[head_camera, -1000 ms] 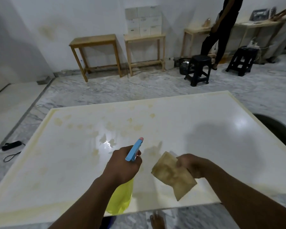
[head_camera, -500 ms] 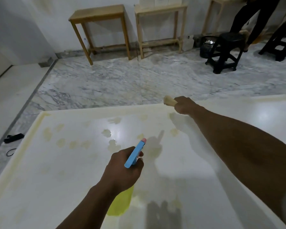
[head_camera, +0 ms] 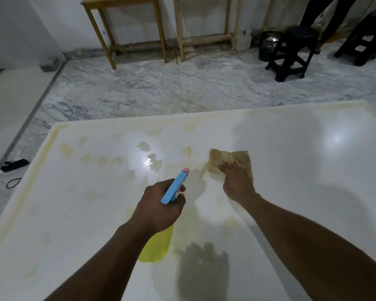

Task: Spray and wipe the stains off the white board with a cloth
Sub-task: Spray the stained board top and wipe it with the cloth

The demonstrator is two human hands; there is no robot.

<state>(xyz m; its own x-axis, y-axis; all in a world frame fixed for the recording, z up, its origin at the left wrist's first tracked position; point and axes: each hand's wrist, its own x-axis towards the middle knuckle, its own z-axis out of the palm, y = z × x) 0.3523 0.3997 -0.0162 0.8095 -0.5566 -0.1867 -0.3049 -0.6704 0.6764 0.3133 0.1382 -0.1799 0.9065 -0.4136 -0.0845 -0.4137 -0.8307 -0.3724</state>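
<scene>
White board (head_camera: 291,170) with yellowish blotches (head_camera: 66,149), grubby tan cloth (head_camera: 228,158), yellow spray bottle (head_camera: 174,190) with blue head and pink tip, grey-veined floor (head_camera: 161,90).

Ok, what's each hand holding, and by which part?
The left hand grips the spray bottle at its neck, below the blue head. The right hand presses down on the cloth, over its near half.

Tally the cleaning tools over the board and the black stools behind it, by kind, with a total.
spray bottle: 1
cloth: 1
black stools: 2
Total: 4
</scene>
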